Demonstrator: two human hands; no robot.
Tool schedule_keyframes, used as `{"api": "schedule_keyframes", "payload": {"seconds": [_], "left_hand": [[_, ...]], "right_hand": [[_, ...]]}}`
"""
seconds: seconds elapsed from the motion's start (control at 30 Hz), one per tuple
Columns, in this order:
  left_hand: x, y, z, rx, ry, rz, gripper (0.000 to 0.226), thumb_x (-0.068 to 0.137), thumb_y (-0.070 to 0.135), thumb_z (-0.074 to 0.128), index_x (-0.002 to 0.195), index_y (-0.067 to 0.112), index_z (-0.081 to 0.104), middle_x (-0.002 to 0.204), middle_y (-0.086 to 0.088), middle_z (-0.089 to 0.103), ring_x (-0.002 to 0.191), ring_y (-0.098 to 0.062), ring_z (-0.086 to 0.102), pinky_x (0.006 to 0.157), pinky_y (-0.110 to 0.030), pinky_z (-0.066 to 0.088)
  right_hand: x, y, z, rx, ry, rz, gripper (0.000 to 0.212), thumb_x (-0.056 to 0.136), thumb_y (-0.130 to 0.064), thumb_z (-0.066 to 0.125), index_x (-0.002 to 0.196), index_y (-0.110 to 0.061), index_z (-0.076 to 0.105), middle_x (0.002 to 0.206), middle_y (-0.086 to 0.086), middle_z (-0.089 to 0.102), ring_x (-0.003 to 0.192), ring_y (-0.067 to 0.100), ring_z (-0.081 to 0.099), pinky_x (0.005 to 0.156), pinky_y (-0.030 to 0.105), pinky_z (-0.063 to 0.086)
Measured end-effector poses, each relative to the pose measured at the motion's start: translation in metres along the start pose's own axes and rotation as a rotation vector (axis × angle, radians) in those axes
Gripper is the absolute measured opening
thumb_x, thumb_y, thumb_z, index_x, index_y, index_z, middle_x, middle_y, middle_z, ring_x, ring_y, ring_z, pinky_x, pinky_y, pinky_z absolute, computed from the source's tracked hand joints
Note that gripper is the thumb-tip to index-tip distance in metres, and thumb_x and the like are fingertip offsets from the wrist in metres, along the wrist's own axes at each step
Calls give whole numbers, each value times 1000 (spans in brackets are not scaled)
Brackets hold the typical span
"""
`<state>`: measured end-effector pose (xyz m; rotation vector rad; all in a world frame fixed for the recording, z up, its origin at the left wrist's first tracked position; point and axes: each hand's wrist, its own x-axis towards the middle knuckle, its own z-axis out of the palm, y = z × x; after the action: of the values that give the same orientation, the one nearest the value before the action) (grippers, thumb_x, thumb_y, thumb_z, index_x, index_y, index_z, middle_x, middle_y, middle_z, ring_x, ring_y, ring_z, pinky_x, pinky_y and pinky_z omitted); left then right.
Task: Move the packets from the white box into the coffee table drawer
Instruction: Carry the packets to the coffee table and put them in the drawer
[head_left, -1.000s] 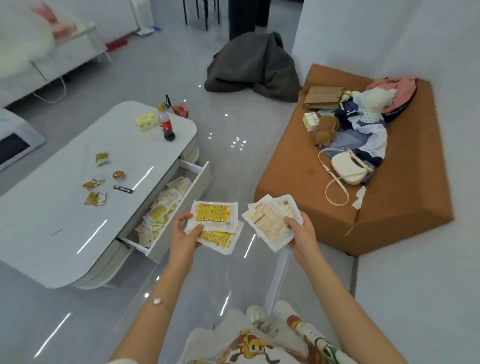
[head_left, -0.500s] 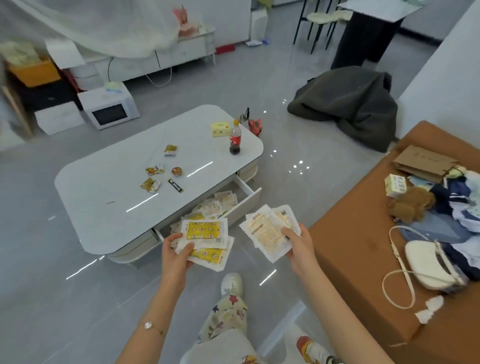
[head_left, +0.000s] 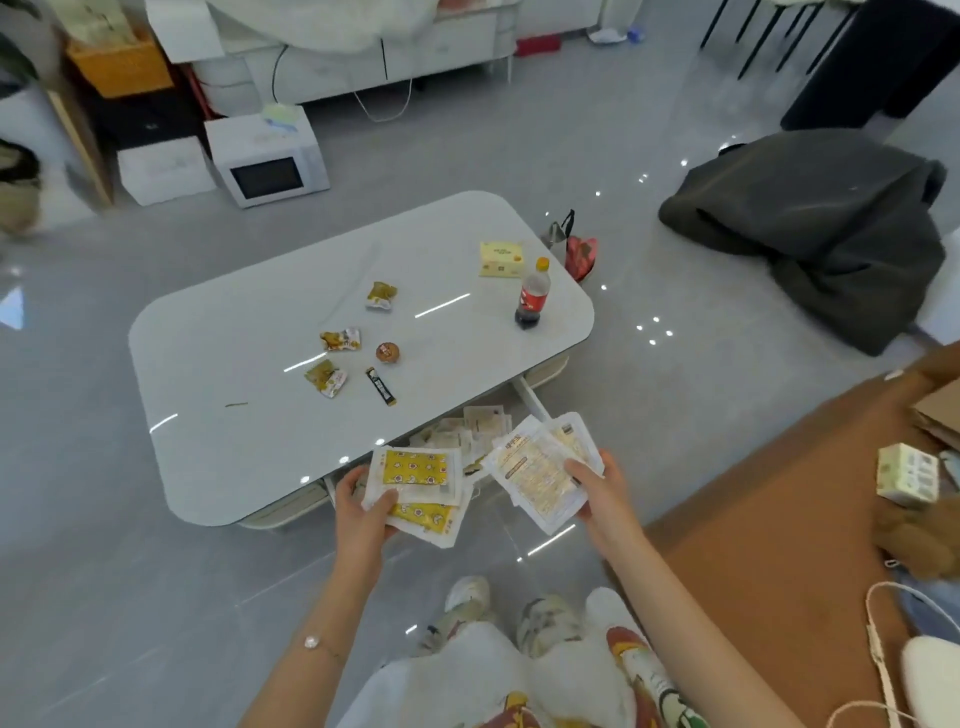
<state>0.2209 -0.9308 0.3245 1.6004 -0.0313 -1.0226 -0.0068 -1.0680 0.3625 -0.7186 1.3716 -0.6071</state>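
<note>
My left hand (head_left: 361, 512) grips a small stack of white packets with yellow printed panels (head_left: 415, 470). My right hand (head_left: 602, 493) grips another fan of white packets (head_left: 535, 470), their pale text side up. Both stacks hover over the open drawer (head_left: 530, 397) of the white coffee table (head_left: 249, 415), where several packets (head_left: 475, 428) lie inside. Most of the drawer is hidden behind the held packets. The white box is not in view.
On the table top lie snack wrappers (head_left: 340, 340), a small round item (head_left: 387, 353), a dark stick sachet (head_left: 381, 385), a cola bottle (head_left: 532, 296) and a yellow carton (head_left: 501, 259). An orange sofa (head_left: 779, 519) stands at my right. A dark coat (head_left: 810, 228) lies on the floor.
The view has swung left, from the sofa toward the coffee table. Both hands keep their packets and now sit over the open drawer.
</note>
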Motion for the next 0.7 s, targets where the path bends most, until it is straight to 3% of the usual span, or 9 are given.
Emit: {"api": "schedule_keyframes", "payload": {"seconds": [0.1, 0.27, 0.4, 0.5, 0.57, 0.63, 0.7], "left_hand": [[37, -20, 3, -8, 113, -88, 40, 90, -2, 57, 123, 15, 42, 107, -9, 61, 82, -22, 66, 51, -24, 56], [120, -84, 0, -84, 302, -229, 35, 91, 0, 56, 120, 13, 42, 108, -10, 60, 88, -26, 65, 60, -29, 58], [205, -157, -7, -176, 478, -347, 30, 92, 0, 56, 117, 11, 44, 113, -15, 60, 85, -23, 63, 73, -37, 55], [269, -209, -12, -251, 537, -398, 26, 92, -1, 54, 111, 13, 43, 112, -15, 59, 84, -23, 62, 72, -37, 53], [305, -236, -15, -276, 553, -416, 27, 92, -3, 51, 112, 14, 42, 113, -13, 58, 87, -23, 62, 74, -39, 54], [338, -269, -19, -308, 569, -431, 28, 93, -6, 47, 112, 14, 40, 108, -10, 59, 87, -25, 62, 77, -46, 54], [357, -278, -26, -335, 600, -428, 31, 92, -8, 44, 113, 14, 39, 104, -8, 56, 85, -27, 61, 77, -54, 52]], "right_hand": [[50, 17, 22, -43, -11, 87, 21, 94, -8, 56, 111, -18, 53, 107, 8, 66, 92, 24, 66, 72, 38, 56], [158, 81, 71, -166, -87, 236, 26, 93, -9, 58, 118, -18, 54, 111, 9, 67, 96, 26, 67, 75, 42, 57], [257, 150, 116, -291, -200, 260, 26, 94, -5, 55, 104, -28, 57, 106, 2, 67, 96, 22, 67, 73, 40, 57], [331, 198, 139, -370, -228, 255, 24, 94, -5, 54, 108, -24, 56, 107, 2, 65, 100, 25, 65, 83, 47, 56], [374, 225, 148, -420, -238, 266, 25, 94, -6, 53, 115, -20, 53, 111, 4, 62, 103, 27, 62, 80, 44, 56], [416, 252, 153, -468, -234, 273, 27, 94, -4, 52, 118, -16, 52, 112, 5, 61, 103, 27, 61, 77, 38, 55], [439, 262, 156, -436, -219, 285, 32, 94, -4, 52, 123, -15, 51, 119, 10, 61, 106, 29, 61, 85, 44, 55]]}}
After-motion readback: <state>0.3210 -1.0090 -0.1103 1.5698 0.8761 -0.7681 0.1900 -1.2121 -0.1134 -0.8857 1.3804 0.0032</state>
